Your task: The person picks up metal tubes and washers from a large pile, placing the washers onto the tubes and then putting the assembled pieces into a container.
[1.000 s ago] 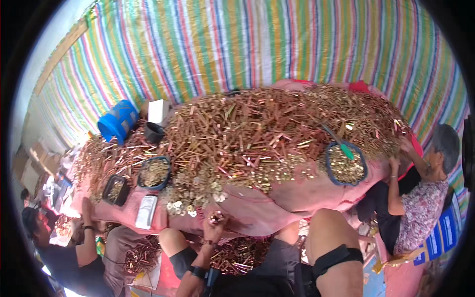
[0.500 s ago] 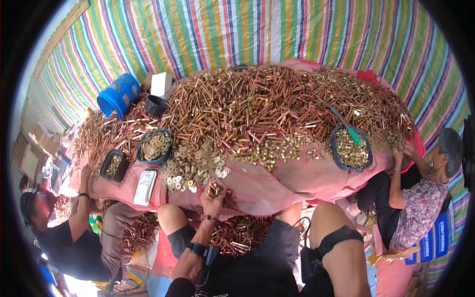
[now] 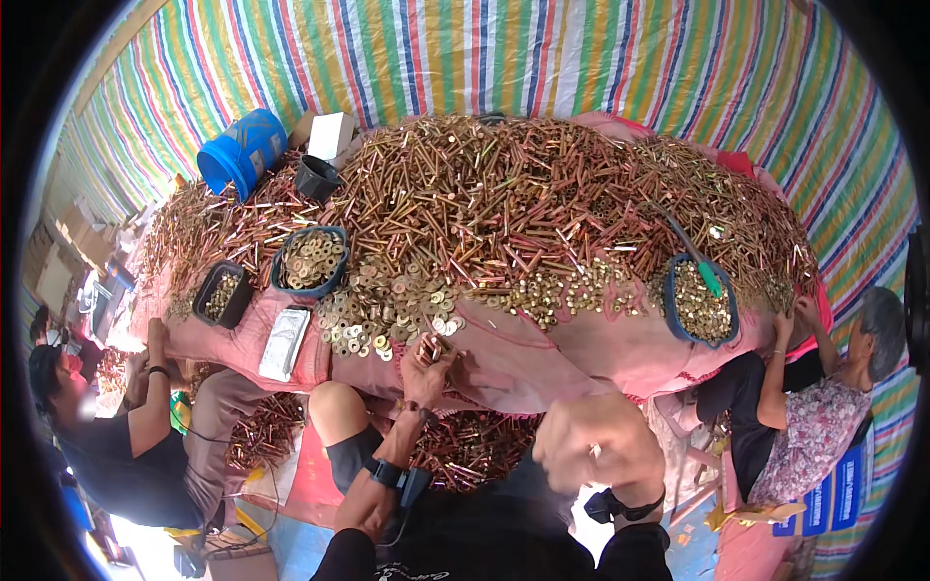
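Note:
At the near edge of the pink cloth, my left hand is closed around a few short brassy metal bolts. Just beyond it lies a heap of flat round washers. My right hand, smeared by motion, hangs over my lap at the near right. A small bright spot shows near its fingers, too blurred to name. Brassy nuts are scattered on the cloth past both hands. Behind them rises a broad pile of coppery bolts.
A blue basin of nuts with a green-handled tool stands right; a basin of washers and a dark tray stand left. A white packet lies nearby. A blue bucket lies tipped behind. People sit at both sides.
My right hand has come into view over my lap. My left hand stays at the cloth's edge, still closed on the bolts. The whole view has shifted slightly.

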Available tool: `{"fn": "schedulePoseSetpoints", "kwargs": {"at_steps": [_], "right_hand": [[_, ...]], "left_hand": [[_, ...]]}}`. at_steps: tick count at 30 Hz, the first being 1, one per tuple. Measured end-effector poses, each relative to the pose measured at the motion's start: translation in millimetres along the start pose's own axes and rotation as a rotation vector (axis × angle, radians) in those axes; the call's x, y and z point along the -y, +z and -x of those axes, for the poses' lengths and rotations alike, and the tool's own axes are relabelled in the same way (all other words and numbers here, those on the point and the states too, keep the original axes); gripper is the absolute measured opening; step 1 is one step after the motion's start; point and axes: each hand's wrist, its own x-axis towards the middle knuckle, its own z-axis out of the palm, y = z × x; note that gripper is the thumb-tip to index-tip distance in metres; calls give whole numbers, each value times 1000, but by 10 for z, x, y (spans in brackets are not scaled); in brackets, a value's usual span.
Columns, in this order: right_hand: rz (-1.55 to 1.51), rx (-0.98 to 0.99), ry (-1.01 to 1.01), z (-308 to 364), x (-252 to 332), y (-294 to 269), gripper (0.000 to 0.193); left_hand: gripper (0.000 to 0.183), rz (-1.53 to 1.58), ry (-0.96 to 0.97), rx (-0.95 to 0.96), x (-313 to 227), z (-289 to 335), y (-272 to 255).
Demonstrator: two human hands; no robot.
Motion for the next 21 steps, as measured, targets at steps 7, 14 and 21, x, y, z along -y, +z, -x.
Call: {"fn": "schedulePoseSetpoints", "kwargs": {"at_steps": [7,14,21], "right_hand": [[-148,-278,-288,-156,210,143,31],[-145,-752,174,-916,1491,1200,23],[-803,-1001,-330,-833,1241,1499,22]], "left_hand": [[12,-89,-37,156,123,-119,157],[20,-76,-70,170,54,-101,222],[27,145,-73,223,268,-122,117]]}}
